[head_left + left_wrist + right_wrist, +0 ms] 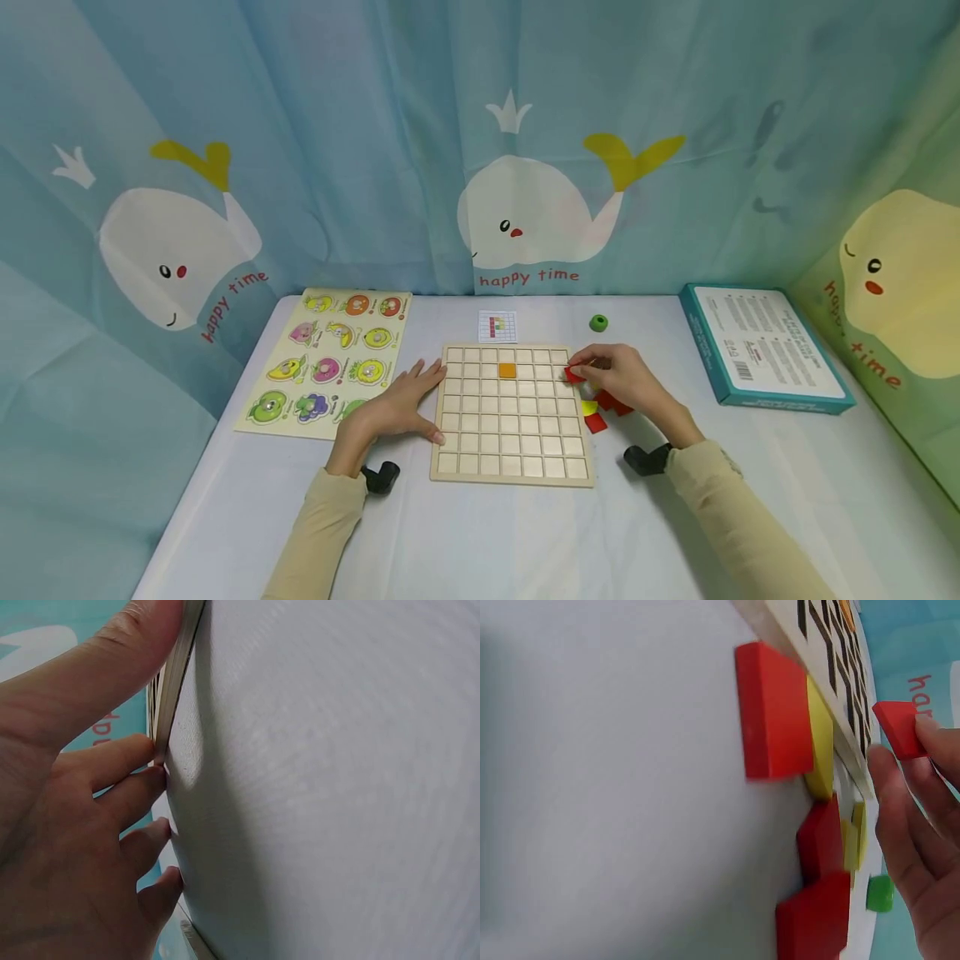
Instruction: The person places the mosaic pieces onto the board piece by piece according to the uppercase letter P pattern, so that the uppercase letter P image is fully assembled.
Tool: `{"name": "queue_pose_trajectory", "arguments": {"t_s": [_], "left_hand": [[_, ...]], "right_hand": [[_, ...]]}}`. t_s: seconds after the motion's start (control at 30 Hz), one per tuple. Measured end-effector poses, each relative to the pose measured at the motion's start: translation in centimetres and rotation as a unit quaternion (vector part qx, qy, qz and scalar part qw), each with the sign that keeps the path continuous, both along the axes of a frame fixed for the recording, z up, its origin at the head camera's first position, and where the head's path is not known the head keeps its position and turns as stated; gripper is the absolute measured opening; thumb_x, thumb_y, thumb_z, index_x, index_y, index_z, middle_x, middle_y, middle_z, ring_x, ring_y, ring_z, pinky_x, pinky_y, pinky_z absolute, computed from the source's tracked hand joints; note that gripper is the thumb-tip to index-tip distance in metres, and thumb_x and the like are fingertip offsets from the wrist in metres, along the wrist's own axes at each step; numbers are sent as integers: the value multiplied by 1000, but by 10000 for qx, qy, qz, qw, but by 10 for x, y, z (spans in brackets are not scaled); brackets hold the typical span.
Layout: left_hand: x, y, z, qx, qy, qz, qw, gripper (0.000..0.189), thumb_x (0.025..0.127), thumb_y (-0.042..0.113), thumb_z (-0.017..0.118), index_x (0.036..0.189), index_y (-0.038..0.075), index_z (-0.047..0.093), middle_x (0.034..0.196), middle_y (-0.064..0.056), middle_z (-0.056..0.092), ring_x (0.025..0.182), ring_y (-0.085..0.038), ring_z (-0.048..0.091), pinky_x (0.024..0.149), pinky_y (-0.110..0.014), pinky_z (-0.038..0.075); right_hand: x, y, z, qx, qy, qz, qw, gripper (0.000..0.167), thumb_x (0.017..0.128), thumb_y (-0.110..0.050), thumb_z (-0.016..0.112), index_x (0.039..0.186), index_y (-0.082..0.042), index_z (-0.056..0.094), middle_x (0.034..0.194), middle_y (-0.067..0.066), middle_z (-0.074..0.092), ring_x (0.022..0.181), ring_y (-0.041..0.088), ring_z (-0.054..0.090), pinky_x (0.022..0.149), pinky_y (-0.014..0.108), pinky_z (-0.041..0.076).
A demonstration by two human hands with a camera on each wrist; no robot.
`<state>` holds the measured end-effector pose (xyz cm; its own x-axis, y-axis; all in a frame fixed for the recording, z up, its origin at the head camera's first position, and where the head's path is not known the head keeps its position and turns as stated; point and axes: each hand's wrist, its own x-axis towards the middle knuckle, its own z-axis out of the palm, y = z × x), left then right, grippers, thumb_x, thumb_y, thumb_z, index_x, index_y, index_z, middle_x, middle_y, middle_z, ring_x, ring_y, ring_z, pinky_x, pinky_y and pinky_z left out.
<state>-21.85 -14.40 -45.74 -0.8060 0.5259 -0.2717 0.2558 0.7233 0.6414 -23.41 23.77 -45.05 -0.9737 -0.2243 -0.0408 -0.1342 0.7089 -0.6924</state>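
A square wooden grid board [513,482] lies in the middle of the white table, with one orange tile [507,370] in a cell of its second row. My left hand [397,407] rests at the board's left edge, fingers spread, thumb touching the side near its lower corner. Over the board's upper right edge, my right hand [624,379] pinches a red tile [901,729] between thumb and fingers. Below that hand, beside the board, lie loose red tiles [780,712] and yellow tiles [821,739], partly hidden by the hand in the head view.
Behind the board lies a small pattern card [498,327] with a coloured grid. A green bead-like piece [598,322] sits at the back right. A fruit puzzle board [322,367] lies on the left, and a teal box [772,348] on the right. A printed curtain hangs behind the table.
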Motion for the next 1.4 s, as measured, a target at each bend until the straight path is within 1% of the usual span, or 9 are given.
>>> {"name": "queue_pose_trajectory", "arguments": {"t_s": [0.13, 0.23, 0.33, 0.47, 0.57, 0.8, 1.03, 1.2, 1.4], "left_hand": [[0, -1, 0, 1, -13, 10, 10000, 115, 75, 26, 92, 164, 7, 23, 173, -9, 12, 161, -36, -1, 129, -58, 6], [-1, -1, -1, -3, 7, -4, 10000, 115, 75, 27, 93, 164, 7, 23, 173, -9, 12, 161, -36, 0, 129, -59, 6], [-1, -1, -2, -24, 14, -3, 10000, 115, 75, 27, 93, 164, 7, 23, 173, -8, 12, 161, -35, -1, 130, -58, 6], [-2, -1, -3, -40, -16, 8, 10000, 115, 75, 28, 93, 164, 8, 23, 173, -7, 11, 161, -34, -1, 130, -57, 5], [-3, 0, -3, -40, -31, 7, 10000, 116, 74, 28, 93, 164, 8, 23, 173, -8, 11, 161, -34, -1, 130, -57, 5], [-1, 0, -2, -38, -14, 23, 10000, 115, 75, 28, 93, 164, 7, 23, 173, -8, 12, 161, -34, -1, 130, -57, 6], [-1, 1, -2, -102, -48, 92, 9999, 115, 75, 29, 93, 164, 8, 23, 173, -7, 12, 161, -33, -1, 130, -57, 7], [-2, 1, -4, -100, -22, 79, 9999, 115, 74, 28, 93, 164, 8, 24, 173, -7, 12, 161, -33, 0, 130, -56, 7], [-2, 2, -5, -82, -1, 34, 10000, 115, 74, 29, 93, 164, 7, 24, 173, -8, 12, 161, -34, -1, 130, -56, 6]], "right_hand": [[-5, -9, -1, -243, -168, -53, 9995, 18, 99, -14, 68, 113, -4, 75, 123, 19, 68, 97, 29, 69, 79, 32, 62], [-8, -15, -2, -479, -232, -27, 9986, 18, 99, -13, 69, 112, -3, 74, 123, 20, 68, 99, 31, 72, 82, 35, 64], [-12, -21, -4, -621, -278, 33, 9977, 17, 99, -12, 68, 112, -3, 73, 119, 19, 70, 97, 27, 73, 83, 33, 64], [-15, -29, -6, -760, -330, 160, 9964, 17, 98, -11, 69, 112, -1, 72, 108, 17, 74, 84, 22, 74, 78, 30, 63], [-17, -36, -6, -829, -318, 320, 9955, 17, 97, -10, 69, 111, 0, 72, 101, 16, 75, 78, 21, 72, 78, 33, 63], [-20, -52, -3, -735, -370, 521, 9952, 20, 95, -8, 70, 114, -3, 73, 105, 12, 75, 94, 23, 70, 93, 42, 59], [-22, -66, -3, -1132, -701, 602, 9893, 28, 93, 1, 64, 121, 2, 72, 108, 18, 72, 95, 26, 74, 79, 32, 61], [-25, -72, -5, -1113, -627, 759, 9889, 31, 93, 2, 64, 123, 4, 71, 105, 18, 75, 92, 23, 75, 76, 29, 60], [-28, -82, -5, -931, -468, 899, 9905, 30, 93, -7, 70, 121, 3, 73, 99, 13, 77, 83, 18, 73, 76, 27, 57]]}}
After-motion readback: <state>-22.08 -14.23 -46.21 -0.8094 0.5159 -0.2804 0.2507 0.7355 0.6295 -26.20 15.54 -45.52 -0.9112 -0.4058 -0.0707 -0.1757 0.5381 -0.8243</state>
